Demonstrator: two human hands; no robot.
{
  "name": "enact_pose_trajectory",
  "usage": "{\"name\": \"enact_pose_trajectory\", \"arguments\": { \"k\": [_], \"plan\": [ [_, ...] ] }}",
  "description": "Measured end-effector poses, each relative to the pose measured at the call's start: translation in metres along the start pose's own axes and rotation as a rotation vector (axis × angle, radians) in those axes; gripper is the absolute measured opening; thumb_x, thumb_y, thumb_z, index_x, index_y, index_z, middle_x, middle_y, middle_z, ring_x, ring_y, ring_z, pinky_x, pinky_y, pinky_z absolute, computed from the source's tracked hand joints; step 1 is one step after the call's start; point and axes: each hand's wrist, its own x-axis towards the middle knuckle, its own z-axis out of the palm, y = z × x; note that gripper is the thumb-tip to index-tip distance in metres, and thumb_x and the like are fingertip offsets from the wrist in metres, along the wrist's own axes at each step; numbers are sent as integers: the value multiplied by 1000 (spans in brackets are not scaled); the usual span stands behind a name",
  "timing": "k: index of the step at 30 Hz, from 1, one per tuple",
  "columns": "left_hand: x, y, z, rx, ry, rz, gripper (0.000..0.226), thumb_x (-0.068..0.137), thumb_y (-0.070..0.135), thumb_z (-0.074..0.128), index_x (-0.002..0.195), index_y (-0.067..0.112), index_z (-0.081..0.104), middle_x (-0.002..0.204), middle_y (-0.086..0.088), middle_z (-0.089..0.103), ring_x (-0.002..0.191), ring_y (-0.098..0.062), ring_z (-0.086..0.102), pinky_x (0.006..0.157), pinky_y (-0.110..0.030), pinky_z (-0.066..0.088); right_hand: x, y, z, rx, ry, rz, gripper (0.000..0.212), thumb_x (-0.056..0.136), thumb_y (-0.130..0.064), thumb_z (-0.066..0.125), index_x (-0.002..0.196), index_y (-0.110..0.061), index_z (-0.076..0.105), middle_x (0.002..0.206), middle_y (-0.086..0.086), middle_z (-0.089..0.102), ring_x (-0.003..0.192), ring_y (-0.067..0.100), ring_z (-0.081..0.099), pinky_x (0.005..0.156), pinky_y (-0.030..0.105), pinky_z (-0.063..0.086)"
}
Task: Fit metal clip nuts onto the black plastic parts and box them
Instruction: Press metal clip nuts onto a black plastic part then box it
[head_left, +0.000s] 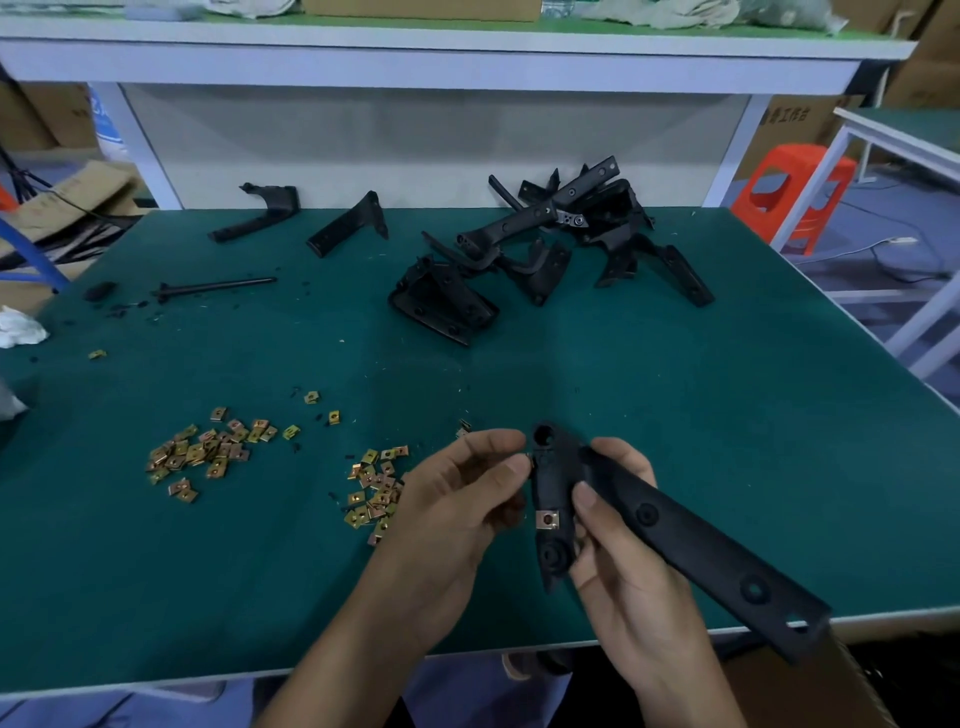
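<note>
My right hand (621, 551) grips a black plastic part (670, 525) above the table's front edge; its long arm points down to the right. One metal clip nut (548, 518) sits clipped on the part's short flange. My left hand (457, 493) pinches something small against the flange's upper edge; what it is I cannot tell. Loose clip nuts lie in two piles on the green mat, one pile (202, 452) at the left and one pile (376, 486) just left of my left hand.
A heap of black plastic parts (550, 244) lies at the back right of the green table (727, 415). Two single parts (260, 218) (353, 223) and a black rod (218, 287) lie at the back left. A cardboard box flap (831, 691) shows below the front edge.
</note>
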Motion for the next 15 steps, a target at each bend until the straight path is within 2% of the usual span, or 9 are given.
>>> {"name": "enact_pose_trajectory", "arguments": {
  "k": [2,6,12,15],
  "plan": [
    [-1,1,0,-19,-36,-14,17,77,12,71,93,14,77,95,-13,68,80,-19,61,72,-29,52,0,1,-1,11,-16,12,51,73,-27,92,116,-23,65,125,17,68,105,25,71,78,31,60],
    [-3,3,-1,-93,-96,-64,17,78,10,69,90,14,79,80,-8,67,62,-10,61,59,-22,55,-2,1,-2,-2,-43,29,52,74,-28,91,118,-23,64,126,21,67,103,29,71,80,34,60],
    [-3,3,-6,-72,-104,-31,18,78,9,68,95,10,75,80,-10,66,61,-11,60,58,-22,54,-3,-2,2,-36,-38,45,55,68,-30,94,115,-22,66,120,17,69,96,25,73,73,31,61],
    [-3,4,-8,-4,-107,3,28,78,11,69,105,4,69,84,-12,65,65,-12,60,61,-23,55,-5,-1,1,-58,-18,25,41,76,-20,86,112,-22,67,118,16,70,96,24,72,72,29,61]
  ]
}}
